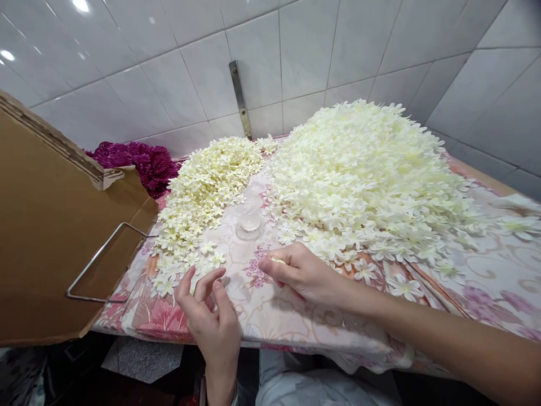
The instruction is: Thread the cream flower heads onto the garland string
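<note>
My right hand [302, 273] is closed in a fist above the tablecloth. A small pale-yellow flower piece [278, 260] peeks out between its thumb and index finger. Lower and to the left, my left hand [213, 316] is raised with fingers curled, thumb and index fingertips close together. A small greyish bit shows at those tips, too blurred to name. Behind the left hand lies a heap of small cream artificial flowers [207, 186]. A larger heap of white artificial flowers [363, 175] rises behind the right hand. Between the heaps stands a clear rounded container [248, 220].
A cardboard box [63, 237] with a bent metal wire handle [95, 262] stands at the left. Purple artificial flowers [143, 166] lie behind it. Loose flowers [403, 287] are scattered on the floral tablecloth [291, 332]. A metal bracket [240, 98] is fixed to the tiled wall.
</note>
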### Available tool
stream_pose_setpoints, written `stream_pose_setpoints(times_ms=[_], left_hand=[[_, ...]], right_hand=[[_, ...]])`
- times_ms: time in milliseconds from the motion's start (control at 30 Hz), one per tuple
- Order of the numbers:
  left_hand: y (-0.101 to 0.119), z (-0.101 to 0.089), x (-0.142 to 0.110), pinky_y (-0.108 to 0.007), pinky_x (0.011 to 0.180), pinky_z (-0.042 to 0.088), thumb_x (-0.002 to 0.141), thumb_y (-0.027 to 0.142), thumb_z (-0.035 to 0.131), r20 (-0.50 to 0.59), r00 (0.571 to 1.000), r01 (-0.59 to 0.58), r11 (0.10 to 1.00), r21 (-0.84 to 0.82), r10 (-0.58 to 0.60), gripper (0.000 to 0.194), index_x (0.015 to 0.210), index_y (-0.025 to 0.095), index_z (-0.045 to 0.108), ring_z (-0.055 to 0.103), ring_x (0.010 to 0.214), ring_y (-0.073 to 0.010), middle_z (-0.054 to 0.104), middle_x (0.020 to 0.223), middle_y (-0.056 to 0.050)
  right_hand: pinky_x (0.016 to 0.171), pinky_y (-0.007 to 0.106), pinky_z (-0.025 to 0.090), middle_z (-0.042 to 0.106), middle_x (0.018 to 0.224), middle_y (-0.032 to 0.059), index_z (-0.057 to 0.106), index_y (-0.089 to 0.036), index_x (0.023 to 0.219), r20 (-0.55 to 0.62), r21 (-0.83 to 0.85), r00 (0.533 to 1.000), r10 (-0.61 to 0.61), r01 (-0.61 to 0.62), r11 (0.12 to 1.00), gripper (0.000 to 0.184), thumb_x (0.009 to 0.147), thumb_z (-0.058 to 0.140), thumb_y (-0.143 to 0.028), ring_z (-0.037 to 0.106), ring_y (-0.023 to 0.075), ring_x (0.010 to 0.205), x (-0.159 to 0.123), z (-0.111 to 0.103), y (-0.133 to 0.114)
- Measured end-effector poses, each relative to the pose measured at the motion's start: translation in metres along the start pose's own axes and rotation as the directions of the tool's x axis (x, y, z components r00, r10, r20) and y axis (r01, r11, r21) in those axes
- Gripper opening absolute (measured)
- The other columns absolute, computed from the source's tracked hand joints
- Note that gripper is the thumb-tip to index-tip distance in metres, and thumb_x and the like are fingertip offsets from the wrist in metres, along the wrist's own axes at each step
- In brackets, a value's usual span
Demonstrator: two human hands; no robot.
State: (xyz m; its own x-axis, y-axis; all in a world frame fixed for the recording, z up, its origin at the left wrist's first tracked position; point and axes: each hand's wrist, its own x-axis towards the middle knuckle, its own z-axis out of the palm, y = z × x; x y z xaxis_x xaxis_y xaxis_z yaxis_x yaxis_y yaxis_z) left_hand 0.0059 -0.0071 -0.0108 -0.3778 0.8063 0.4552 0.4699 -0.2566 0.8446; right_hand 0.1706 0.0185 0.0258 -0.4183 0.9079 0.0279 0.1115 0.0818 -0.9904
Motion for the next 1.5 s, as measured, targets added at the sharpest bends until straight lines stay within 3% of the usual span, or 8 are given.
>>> stream_pose_setpoints(times_ms=[233,467,567,800,1033,1133,1300,1500], left_hand=[[-0.001,0.001,0.000,-0.031,0.070,0.052,0.083,0.019,0.050,-0.019,1.000,0.016,1.000,0.010,-0.016,0.043,0.123,0.018,0.036,0.064,0.086,-0.0182,0.065,0.088,-0.007],[0.003,0.001,0.001,-0.029,0.068,0.052,0.082,0.017,0.050,0.000,1.000,-0.007,1.000,0.028,0.007,0.043,0.123,0.018,0.036,0.064,0.084,-0.0176,0.065,0.086,-0.006],[0.004,0.001,0.001,-0.028,0.066,0.051,0.083,0.019,0.050,0.006,1.000,0.013,1.000,0.024,-0.013,0.042,0.122,0.019,0.036,0.064,0.083,-0.0176,0.065,0.087,-0.006],[0.002,0.000,0.000,-0.031,0.068,0.050,0.083,0.021,0.050,0.001,0.998,0.055,0.998,0.005,-0.055,0.043,0.123,0.018,0.036,0.066,0.081,-0.0184,0.066,0.088,-0.007],[0.009,-0.002,-0.001,-0.032,0.074,0.050,0.084,0.025,0.052,0.057,0.988,0.146,0.985,-0.096,-0.141,0.040,0.121,0.020,0.039,0.064,0.087,-0.0190,0.066,0.091,-0.007],[0.025,-0.001,-0.003,-0.029,0.074,0.052,0.086,0.032,0.053,0.220,0.956,0.244,0.942,-0.231,-0.194,0.028,0.110,0.019,0.051,0.063,0.088,-0.0176,0.066,0.090,-0.006],[0.039,0.009,0.001,-0.025,0.069,0.053,0.080,0.041,0.061,0.583,0.788,0.435,0.850,-0.297,-0.199,0.025,0.089,0.017,0.064,0.064,0.077,-0.0159,0.067,0.086,-0.004],[0.033,0.018,0.001,-0.026,0.070,0.053,0.076,0.042,0.065,0.609,0.752,0.551,0.747,-0.373,-0.251,0.027,0.086,0.017,0.066,0.066,0.071,-0.0150,0.068,0.084,-0.004]], right_hand=[[0.042,0.024,0.021,0.026,0.045,-0.0068,0.027,-0.021,0.050,-0.264,-0.028,0.962,-0.072,0.067,0.997,0.054,0.090,0.027,-0.058,0.027,0.0066,0.042,0.002,0.003,0.002],[0.045,0.020,0.038,0.053,0.064,-0.0061,0.041,-0.021,0.098,0.048,0.147,0.998,-0.040,0.033,0.989,0.013,0.095,0.035,-0.032,0.046,0.0066,0.044,-0.005,0.003,-0.010],[0.047,0.020,0.045,0.062,0.091,0.0022,0.029,-0.023,0.120,0.105,0.259,0.993,-0.061,0.033,0.965,0.030,0.094,0.038,-0.033,0.059,0.0084,0.055,-0.004,0.003,-0.008],[0.049,0.022,0.036,0.044,0.046,-0.0027,0.045,-0.018,0.051,-0.105,-0.074,0.994,-0.041,0.034,0.997,0.059,0.085,0.036,-0.065,0.044,0.0083,0.046,0.001,0.002,0.001],[0.040,0.024,0.029,0.030,0.038,-0.0040,0.032,-0.023,0.044,-0.219,-0.128,0.976,0.000,-0.028,0.991,0.066,0.089,0.008,-0.064,0.033,0.0086,0.034,0.001,0.004,-0.001],[0.049,0.025,0.032,0.038,0.048,-0.0029,0.041,-0.022,0.057,-0.304,-0.236,0.949,-0.086,0.013,0.972,0.054,0.093,0.017,-0.054,0.040,0.0117,0.046,0.000,0.003,-0.003],[0.056,0.027,0.034,0.050,0.062,-0.0009,0.050,-0.019,0.087,-0.229,-0.389,0.956,-0.183,0.082,0.918,0.019,0.089,0.033,-0.028,0.048,0.0144,0.054,-0.004,0.003,-0.002],[0.058,0.028,0.040,0.053,0.072,0.0004,0.036,-0.016,0.120,-0.140,-0.497,0.951,-0.275,0.173,0.851,0.030,0.092,0.031,-0.022,0.052,0.0153,0.060,-0.006,0.006,0.006]])
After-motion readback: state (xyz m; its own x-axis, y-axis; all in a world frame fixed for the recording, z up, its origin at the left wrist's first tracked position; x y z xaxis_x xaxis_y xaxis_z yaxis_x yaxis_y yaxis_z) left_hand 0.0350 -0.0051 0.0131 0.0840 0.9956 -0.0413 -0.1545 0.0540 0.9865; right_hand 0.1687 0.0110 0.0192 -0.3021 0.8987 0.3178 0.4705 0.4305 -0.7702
